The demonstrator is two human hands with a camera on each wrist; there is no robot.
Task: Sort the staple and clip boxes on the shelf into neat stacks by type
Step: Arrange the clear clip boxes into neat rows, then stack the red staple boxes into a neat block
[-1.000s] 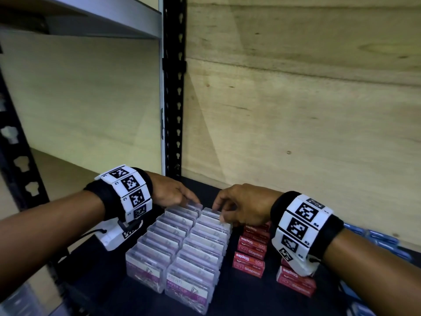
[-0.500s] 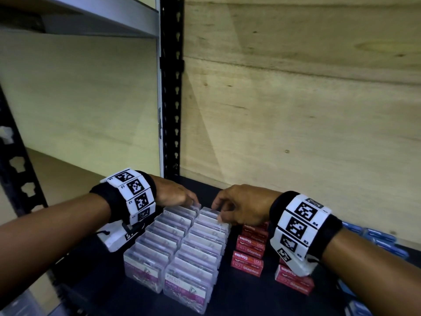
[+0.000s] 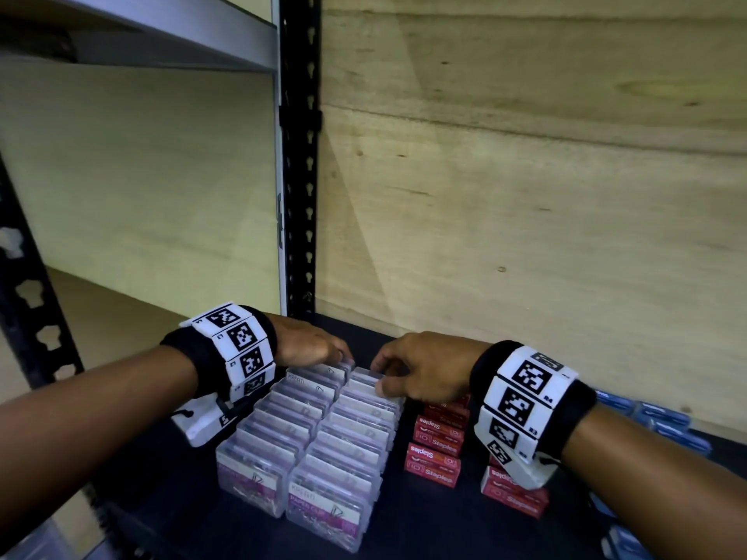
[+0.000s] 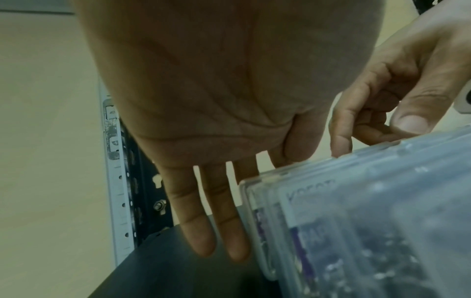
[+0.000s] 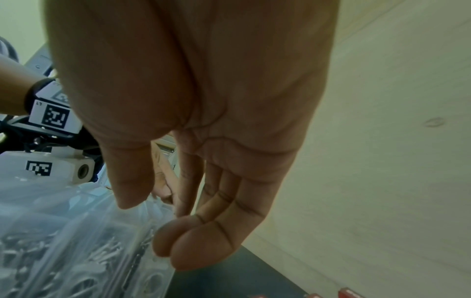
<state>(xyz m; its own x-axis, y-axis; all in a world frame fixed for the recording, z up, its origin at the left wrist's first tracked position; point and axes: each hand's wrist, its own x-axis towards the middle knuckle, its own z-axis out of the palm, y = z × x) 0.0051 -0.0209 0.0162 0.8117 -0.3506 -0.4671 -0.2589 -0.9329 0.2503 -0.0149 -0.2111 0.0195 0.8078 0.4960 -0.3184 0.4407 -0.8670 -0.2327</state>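
Two rows of clear paper clip boxes stood on edge on the black shelf, running from 6 toward 12 o'clock in the head view. Left hand sat at the far end of the left row, fingers straight and hanging down behind the last box, touching its back face; nothing gripped. Right hand was at the far end of the right row, at 3 o'clock of the left hand. Its thumb and index finger rested on the top edge of the far box, the last two fingers curled in; whether it pinched that box or only touched it could not be told. Red staples boxes lay flat in a short stack just beside the clip rows at 3 o'clock, one more red box nearer 4 o'clock under the right wrist. Blue boxes lined the plywood back wall farther toward 3 o'clock. Black slotted upright stood at 12 o'clock.
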